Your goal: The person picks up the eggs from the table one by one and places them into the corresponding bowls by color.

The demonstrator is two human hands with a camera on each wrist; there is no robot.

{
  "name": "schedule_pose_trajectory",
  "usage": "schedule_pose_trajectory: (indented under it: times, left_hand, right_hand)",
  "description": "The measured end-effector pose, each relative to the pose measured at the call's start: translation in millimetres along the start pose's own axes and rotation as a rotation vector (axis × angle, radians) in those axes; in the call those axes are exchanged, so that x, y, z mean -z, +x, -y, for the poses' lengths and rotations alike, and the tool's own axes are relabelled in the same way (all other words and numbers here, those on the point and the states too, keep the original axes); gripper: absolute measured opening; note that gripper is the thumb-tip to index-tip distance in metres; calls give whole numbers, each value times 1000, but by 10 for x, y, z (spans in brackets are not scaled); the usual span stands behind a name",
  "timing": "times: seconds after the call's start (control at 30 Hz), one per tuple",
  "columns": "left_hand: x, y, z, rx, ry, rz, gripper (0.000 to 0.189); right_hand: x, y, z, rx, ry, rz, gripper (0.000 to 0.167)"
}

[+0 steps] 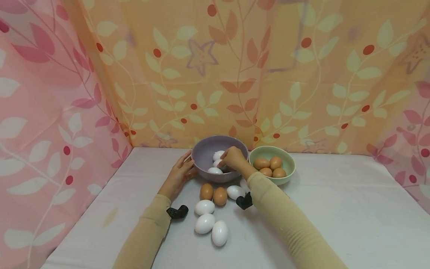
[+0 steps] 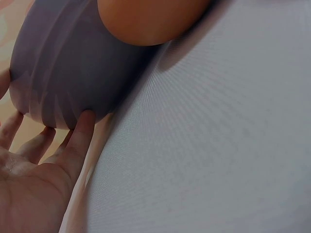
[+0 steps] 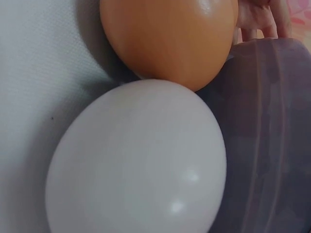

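Observation:
A purple bowl [image 1: 201, 149] stands at the back of the table with several white eggs [image 1: 215, 170] inside. My right hand [image 1: 234, 158] reaches into it, its curled fingers on a white egg [image 1: 218, 163]; the palm hides part of the hold. On the bowl's left side rests my left hand [image 1: 180, 173], and the left wrist view shows its spread fingers [image 2: 82, 131] touching the outer wall. Two brown eggs [image 1: 220, 196] lie in front of the bowl, near a white egg [image 1: 236, 192]. Closer to me are three white eggs [image 1: 205, 223].
To the right, a light green bowl [image 1: 290, 170] holds several brown eggs [image 1: 276, 163] and touches or nearly touches the purple one. Another white egg [image 1: 244, 184] is partly hidden by the right forearm. Patterned curtains [image 1: 201, 93] stand behind the white tablecloth [image 1: 336, 209].

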State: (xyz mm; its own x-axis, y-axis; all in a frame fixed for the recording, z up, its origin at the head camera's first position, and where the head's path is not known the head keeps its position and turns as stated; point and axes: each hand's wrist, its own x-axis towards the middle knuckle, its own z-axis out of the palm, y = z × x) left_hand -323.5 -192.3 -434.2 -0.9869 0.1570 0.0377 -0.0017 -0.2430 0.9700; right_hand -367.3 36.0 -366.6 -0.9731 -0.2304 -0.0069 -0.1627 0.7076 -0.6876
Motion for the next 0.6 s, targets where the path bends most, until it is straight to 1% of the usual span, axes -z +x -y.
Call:
schedule_pose_trajectory:
  times: [0.2,0.33,0.4,0.47,0.6]
  left_hand:
    - [-4,2,-8,-4,0,-6,59]
    - [1,4,-4,-3,4,0,60]
    - [3,3,0,-3,7,3,60]
    - [0,2,1,-1,9,2,60]
    - [-7,4,-8,3,9,-14,58]
  right_hand:
    - [4,0,17,2,-23,4,31]
    - [12,3,7,-3,-6,-2,33]
    - [21,-2,-3,4,23,-24,33]
    - [34,-19,-15,29,61,-61,33]
    - [74,-90,-37,88,198,-160,30]
